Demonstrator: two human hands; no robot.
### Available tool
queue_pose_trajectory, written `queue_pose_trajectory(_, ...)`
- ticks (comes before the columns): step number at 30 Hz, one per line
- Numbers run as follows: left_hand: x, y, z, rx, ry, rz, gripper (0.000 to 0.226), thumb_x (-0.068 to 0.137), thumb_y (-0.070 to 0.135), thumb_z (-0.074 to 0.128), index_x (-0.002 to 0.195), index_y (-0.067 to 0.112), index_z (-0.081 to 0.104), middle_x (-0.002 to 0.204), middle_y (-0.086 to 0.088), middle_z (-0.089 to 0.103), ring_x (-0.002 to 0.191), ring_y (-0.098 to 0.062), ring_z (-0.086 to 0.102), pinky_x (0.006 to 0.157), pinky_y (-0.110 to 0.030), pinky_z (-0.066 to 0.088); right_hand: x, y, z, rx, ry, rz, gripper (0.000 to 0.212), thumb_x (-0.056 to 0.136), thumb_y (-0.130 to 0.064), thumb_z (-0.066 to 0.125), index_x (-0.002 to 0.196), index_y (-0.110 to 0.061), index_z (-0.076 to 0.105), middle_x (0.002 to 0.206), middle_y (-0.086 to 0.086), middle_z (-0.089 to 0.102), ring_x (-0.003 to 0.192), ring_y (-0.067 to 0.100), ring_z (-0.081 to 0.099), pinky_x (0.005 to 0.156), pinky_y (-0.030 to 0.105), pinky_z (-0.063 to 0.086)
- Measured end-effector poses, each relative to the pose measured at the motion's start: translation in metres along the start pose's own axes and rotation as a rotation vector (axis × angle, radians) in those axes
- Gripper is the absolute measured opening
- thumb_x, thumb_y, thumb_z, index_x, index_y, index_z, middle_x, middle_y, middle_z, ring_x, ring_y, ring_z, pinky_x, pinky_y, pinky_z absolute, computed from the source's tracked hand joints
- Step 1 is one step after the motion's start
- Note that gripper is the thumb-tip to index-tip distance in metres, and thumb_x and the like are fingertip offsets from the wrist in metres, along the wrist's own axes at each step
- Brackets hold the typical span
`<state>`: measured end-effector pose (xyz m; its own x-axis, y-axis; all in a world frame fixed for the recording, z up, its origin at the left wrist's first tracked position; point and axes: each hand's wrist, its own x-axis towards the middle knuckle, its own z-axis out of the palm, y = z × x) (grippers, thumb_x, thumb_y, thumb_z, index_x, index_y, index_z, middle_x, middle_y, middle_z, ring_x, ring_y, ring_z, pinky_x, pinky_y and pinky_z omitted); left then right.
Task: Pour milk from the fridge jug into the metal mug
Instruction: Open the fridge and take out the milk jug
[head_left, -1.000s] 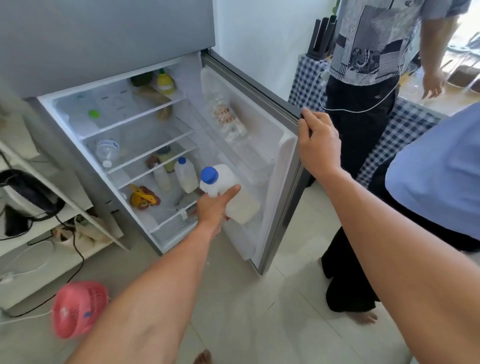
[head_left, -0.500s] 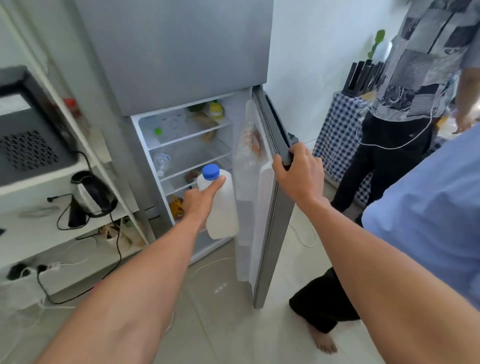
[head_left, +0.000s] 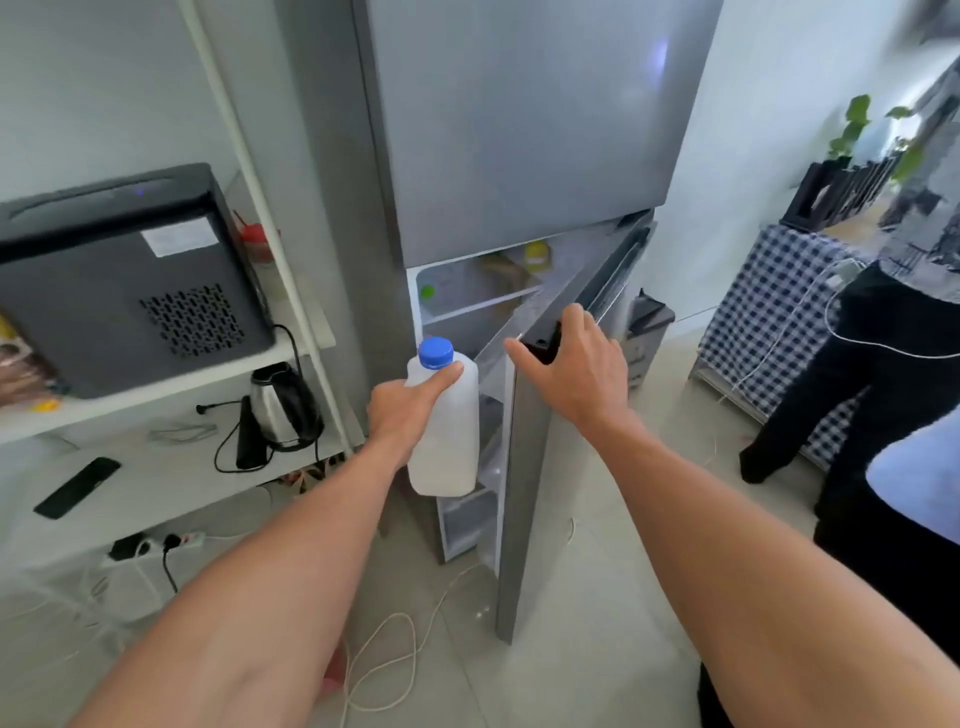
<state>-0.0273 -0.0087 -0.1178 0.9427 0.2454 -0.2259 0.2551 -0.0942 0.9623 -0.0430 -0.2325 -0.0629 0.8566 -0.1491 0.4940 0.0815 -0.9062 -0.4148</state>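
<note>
The tall grey metal fridge (head_left: 519, 130) is standing with its lower grey door (head_left: 524, 467) hanging partly open, only a narrow gap showing the white shelves inside. The person's right hand (head_left: 576, 371) is gripping the top corner of that door, fingers (head_left: 584, 325) curled over its dark edge and clamped on it. The left hand (head_left: 405, 410) is holding the translucent white plastic milk jug (head_left: 447, 436) upright, just in front of the gap and clear of the shelves, fingers wrapped around its far side and the thumb (head_left: 441, 376) pressing across the shoulder below the round blue screw cap (head_left: 436, 353). The cap is sitting on the neck, so nothing is spilling. The metal mug is not showing anywhere from where I am looking. To do this step well, I would say the jug needs to be kept upright and drawn well clear of the door's inner edge, so the door is not knocking it as it swings shut, and the grip ought to be firm, since the plastic may be cold and slippery.
</note>
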Motion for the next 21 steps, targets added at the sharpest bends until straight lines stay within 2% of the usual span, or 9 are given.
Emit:
queue_pose_trajectory(2, 0.007, 0.003, -0.016, 0.003, 0.0, 0.002, 0.077, 0.046, 0.073, 0.093, 0.089, 0.011, 0.082, 0.09, -0.006, 0.082, 0.088, -0.03, 0.08, 0.081, -0.05, 0.063, 0.008, -0.017, 0.015, 0.018, -0.044, -0.018, 0.059, 0.09, -0.073, 0.055, 0.095, -0.016, 0.042, 0.092, -0.002, 0.049, 0.077, 0.024, 0.049, 0.072, 0.04, 0.042)
queue_pose_trajectory(6, 0.018, 0.009, -0.037, -0.013, 0.023, 0.012, 0.071, 0.052, 0.07, 0.092, 0.091, 0.011, 0.081, 0.094, -0.008, 0.082, 0.091, -0.032, 0.079, 0.072, -0.038, 0.059, 0.024, -0.047, 0.04, 0.079, -0.109, -0.036, 0.043, 0.101, -0.06, 0.046, 0.1, -0.018, 0.041, 0.102, 0.001, 0.053, 0.088, 0.026, 0.053, 0.07, 0.039, 0.043)
queue_pose_trajectory(10, 0.026, 0.012, -0.051, -0.022, 0.046, 0.024, 0.068, 0.056, 0.067, 0.091, 0.091, 0.01, 0.081, 0.095, -0.01, 0.081, 0.092, -0.032, 0.079, 0.069, -0.035, 0.054, 0.042, -0.065, 0.062, 0.236, -0.179, -0.035, 0.03, 0.108, -0.041, 0.038, 0.101, -0.014, 0.049, 0.107, 0.003, 0.057, 0.102, 0.026, 0.051, 0.076, 0.04, 0.043)
queue_pose_trajectory(12, 0.027, 0.014, -0.056, -0.011, 0.053, 0.021, 0.062, 0.06, 0.065, 0.091, 0.089, 0.011, 0.081, 0.094, -0.009, 0.081, 0.089, -0.031, 0.079, 0.069, -0.034, 0.053, 0.048, -0.069, 0.074, 0.347, -0.222, -0.034, 0.026, 0.108, -0.032, 0.037, 0.1, -0.012, 0.051, 0.111, 0.006, 0.057, 0.105, 0.03, 0.052, 0.086, 0.044, 0.047)
queue_pose_trajectory(15, 0.032, 0.015, -0.063, 0.001, 0.072, -0.002, 0.059, 0.063, 0.063, 0.091, 0.086, 0.01, 0.079, 0.093, -0.011, 0.08, 0.078, -0.027, 0.073, 0.067, -0.032, 0.049, 0.054, -0.081, 0.09, 0.497, -0.267, 0.128, 0.031, 0.111, -0.027, 0.035, 0.125, -0.006, 0.052, 0.15, 0.014, 0.04, 0.125, 0.029, 0.048, 0.109, 0.04, 0.041)
queue_pose_trajectory(16, 0.035, 0.014, -0.065, 0.0, 0.079, -0.003, 0.066, 0.06, 0.066, 0.091, 0.088, 0.007, 0.079, 0.094, -0.013, 0.08, 0.076, -0.026, 0.072, 0.067, -0.033, 0.049, 0.057, -0.084, 0.092, 0.53, -0.299, 0.221, 0.032, 0.111, -0.027, 0.034, 0.126, -0.003, 0.05, 0.15, 0.015, 0.039, 0.121, 0.029, 0.05, 0.106, 0.038, 0.041)
queue_pose_trajectory(18, 0.038, 0.014, -0.07, 0.001, 0.086, -0.011, 0.084, 0.053, 0.072, 0.089, 0.096, 0.001, 0.078, 0.093, -0.013, 0.079, 0.076, -0.024, 0.07, 0.068, -0.035, 0.048, 0.065, -0.088, 0.098, 0.573, -0.384, 0.329, 0.03, 0.109, -0.027, 0.031, 0.109, -0.004, 0.051, 0.127, 0.016, 0.055, 0.098, 0.027, 0.054, 0.085, 0.039, 0.045)
queue_pose_trajectory(19, 0.039, 0.014, -0.072, 0.002, 0.086, -0.015, 0.088, 0.052, 0.074, 0.088, 0.1, 0.0, 0.078, 0.091, -0.012, 0.078, 0.077, -0.025, 0.071, 0.069, -0.035, 0.047, 0.071, -0.09, 0.101, 0.584, -0.428, 0.342, 0.031, 0.108, -0.028, 0.031, 0.107, -0.006, 0.052, 0.117, 0.013, 0.06, 0.094, 0.027, 0.055, 0.079, 0.038, 0.044)
queue_pose_trajectory(21, 0.041, 0.014, -0.076, 0.006, 0.095, -0.013, 0.088, 0.052, 0.075, 0.086, 0.102, 0.002, 0.078, 0.096, -0.013, 0.079, 0.084, -0.03, 0.076, 0.07, -0.035, 0.049, 0.082, -0.093, 0.107, 0.618, -0.488, 0.337, 0.036, 0.107, -0.03, 0.03, 0.115, -0.008, 0.057, 0.113, 0.006, 0.06, 0.102, 0.028, 0.055, 0.085, 0.038, 0.042)
